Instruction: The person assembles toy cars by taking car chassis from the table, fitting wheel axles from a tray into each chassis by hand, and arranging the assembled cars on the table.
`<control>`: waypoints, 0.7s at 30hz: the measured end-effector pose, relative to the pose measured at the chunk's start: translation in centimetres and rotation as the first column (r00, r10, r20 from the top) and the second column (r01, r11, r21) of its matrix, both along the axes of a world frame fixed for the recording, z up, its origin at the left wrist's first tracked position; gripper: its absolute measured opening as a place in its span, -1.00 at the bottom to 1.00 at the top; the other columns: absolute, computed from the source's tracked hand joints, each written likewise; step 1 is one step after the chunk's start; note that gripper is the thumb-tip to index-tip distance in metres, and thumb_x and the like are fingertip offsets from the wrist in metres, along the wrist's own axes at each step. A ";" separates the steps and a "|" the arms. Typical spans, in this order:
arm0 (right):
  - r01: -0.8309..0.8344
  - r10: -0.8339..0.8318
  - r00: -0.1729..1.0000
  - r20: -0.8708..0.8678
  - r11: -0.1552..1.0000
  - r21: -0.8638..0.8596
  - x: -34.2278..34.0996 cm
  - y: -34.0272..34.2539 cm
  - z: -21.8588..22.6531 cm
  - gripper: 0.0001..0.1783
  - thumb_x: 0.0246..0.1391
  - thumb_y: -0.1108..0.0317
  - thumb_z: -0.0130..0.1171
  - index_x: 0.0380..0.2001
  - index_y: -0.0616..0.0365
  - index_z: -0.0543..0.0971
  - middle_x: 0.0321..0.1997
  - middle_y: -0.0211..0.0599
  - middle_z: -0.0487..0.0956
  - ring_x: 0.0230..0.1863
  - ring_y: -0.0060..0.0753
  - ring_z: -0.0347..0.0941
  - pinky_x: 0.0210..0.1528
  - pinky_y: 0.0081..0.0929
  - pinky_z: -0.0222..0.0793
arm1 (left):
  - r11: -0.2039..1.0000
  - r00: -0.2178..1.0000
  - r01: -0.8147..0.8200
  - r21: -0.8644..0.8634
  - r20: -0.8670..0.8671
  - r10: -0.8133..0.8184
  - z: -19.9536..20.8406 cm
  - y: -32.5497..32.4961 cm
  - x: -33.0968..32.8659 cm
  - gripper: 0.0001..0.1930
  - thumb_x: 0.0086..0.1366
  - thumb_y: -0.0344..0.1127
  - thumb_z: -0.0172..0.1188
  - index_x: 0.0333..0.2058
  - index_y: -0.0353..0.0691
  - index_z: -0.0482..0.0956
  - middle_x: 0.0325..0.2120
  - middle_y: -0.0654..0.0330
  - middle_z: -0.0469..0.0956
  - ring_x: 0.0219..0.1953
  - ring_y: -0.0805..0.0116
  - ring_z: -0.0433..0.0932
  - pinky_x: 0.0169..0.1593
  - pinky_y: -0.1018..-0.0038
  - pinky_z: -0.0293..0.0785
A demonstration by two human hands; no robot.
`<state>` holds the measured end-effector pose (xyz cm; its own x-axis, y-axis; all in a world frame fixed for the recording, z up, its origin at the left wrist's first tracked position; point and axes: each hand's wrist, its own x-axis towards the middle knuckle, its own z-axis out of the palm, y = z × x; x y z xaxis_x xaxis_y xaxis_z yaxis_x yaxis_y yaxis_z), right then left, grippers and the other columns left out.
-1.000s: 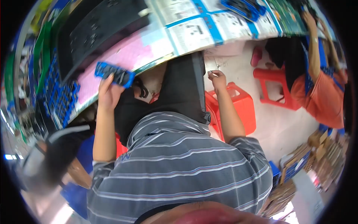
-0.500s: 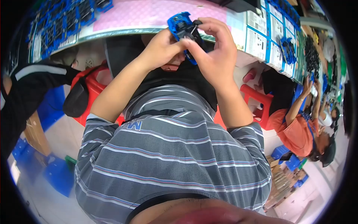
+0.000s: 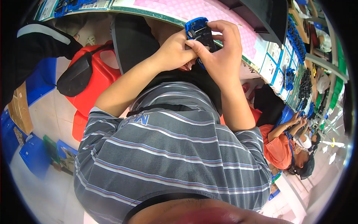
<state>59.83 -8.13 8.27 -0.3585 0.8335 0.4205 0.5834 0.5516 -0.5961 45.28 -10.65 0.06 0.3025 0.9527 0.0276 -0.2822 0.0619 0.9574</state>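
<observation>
A blue toy car (image 3: 204, 36) with a black underside and a small wheel is held up in front of me, near the table's edge. My left hand (image 3: 176, 51) grips its left and lower side, the fingers partly hidden behind it. From the right, my right hand (image 3: 224, 56) closes on the same car, with the thumb across its near face and the index finger at its top corner. Both hands touch it at once. The underside is partly turned toward me.
A table with a pink mat (image 3: 179, 8) lies beyond my hands. A black bin (image 3: 261, 18) stands at its right, past which blue parts (image 3: 289, 78) lie on printed sheets. A red stool (image 3: 97, 76) is at my left. A co-worker in an orange shirt (image 3: 278, 147) sits at right.
The car has turned in my hands, so its wheel and black underside show more now. The view has shifted, and the black bin takes up more of the upper right.
</observation>
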 end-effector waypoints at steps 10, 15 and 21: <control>-0.015 -0.003 0.997 0.080 0.974 0.227 6.6 7.7 -3.7 -0.93 0.00 0.55 0.31 -0.44 0.25 0.59 -0.42 -0.22 0.58 -0.41 -0.29 0.55 -0.32 -0.48 0.45 | 0.970 0.974 -0.228 -0.080 -0.029 0.227 0.7 -2.8 -6.4 -0.37 0.38 -0.32 0.17 0.29 -0.23 0.04 -0.02 0.17 0.42 -0.04 0.44 0.48 0.00 0.42 0.50; 0.039 -0.047 0.999 0.028 0.974 0.225 8.6 9.0 -5.8 -0.96 0.05 0.52 0.26 -0.41 0.27 0.60 -0.42 -0.25 0.57 -0.45 -0.40 0.51 -0.36 -0.55 0.41 | 0.819 0.824 -0.562 -0.117 -0.172 0.540 2.1 -3.2 -14.6 -0.45 0.42 -0.25 0.12 0.26 -0.23 0.10 0.02 0.18 0.41 0.06 0.41 0.40 0.21 0.37 0.33; 0.117 -0.118 0.993 -0.026 0.993 -0.022 8.5 9.3 -6.0 -0.93 0.09 0.49 0.25 -0.38 0.29 0.60 -0.41 -0.30 0.55 -0.50 -0.54 0.41 -0.40 -0.60 0.35 | 0.469 0.446 -0.882 0.040 -0.245 0.861 4.9 -1.3 -25.7 -0.57 0.32 -0.17 0.29 0.06 -0.24 0.42 -0.28 0.34 0.54 -0.40 0.62 0.48 -0.41 0.66 0.32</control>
<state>68.32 1.21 2.30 -0.2458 0.8778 0.4112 0.6267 0.4676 -0.6234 19.55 -11.95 5.00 -0.7016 0.7125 -0.0097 -0.0378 -0.0236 0.9990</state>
